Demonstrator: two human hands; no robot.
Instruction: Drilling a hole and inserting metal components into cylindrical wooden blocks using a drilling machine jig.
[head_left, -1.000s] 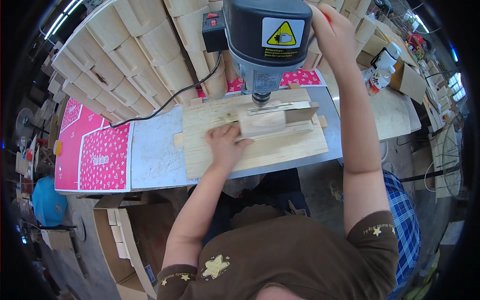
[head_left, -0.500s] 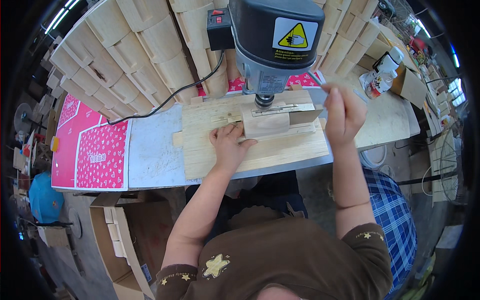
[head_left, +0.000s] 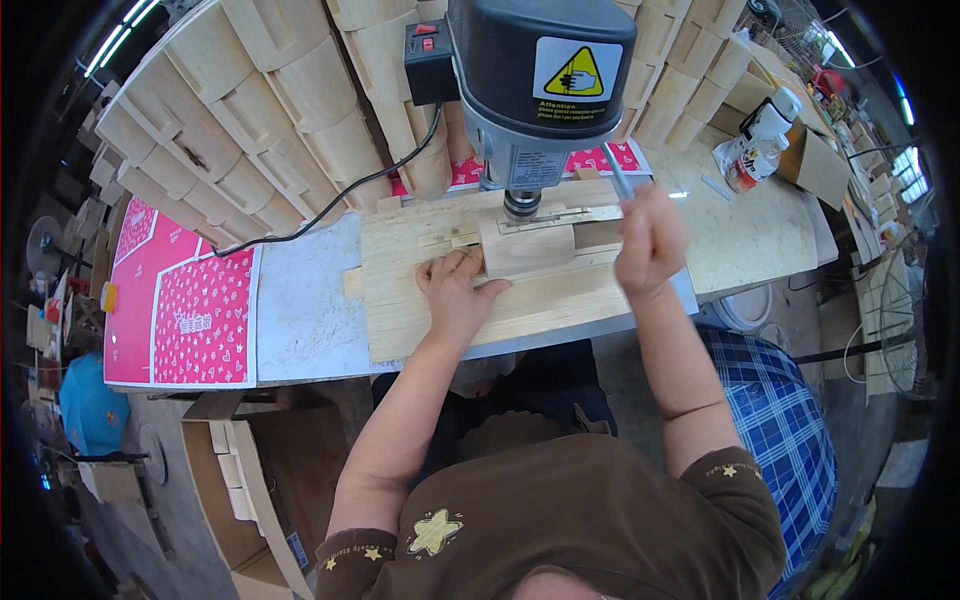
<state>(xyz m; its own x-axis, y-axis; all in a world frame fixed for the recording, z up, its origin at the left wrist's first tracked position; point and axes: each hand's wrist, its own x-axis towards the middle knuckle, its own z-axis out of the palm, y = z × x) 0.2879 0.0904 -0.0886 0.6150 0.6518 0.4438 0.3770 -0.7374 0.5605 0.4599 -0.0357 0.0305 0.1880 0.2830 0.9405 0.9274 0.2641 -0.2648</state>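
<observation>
Two contacts showed: your right hand (head_left: pixel 652 242) gripped the drill-press lever (head_left: pixel 618 172); your left hand (head_left: pixel 458 292), fingers loosely bent, touched the wooden block (head_left: pixel 530 252), apparently steadying it beneath the chuck (head_left: pixel 521 205), toward the back edge of the baseboard (head_left: pixel 395 325).

The person wears a brown short-sleeved T-shirt (head_left: pixel 620 510) bearing a pale-yellow star (head_left: pixel 434 532), small stars and lettering round its sleeve hems (head_left: pixel 729 471), and dark trousers (head_left: pixel 560 376); the left hand (head_left: pixel 460 297) and right hand (head_left: pixel 650 243) are bare.
</observation>
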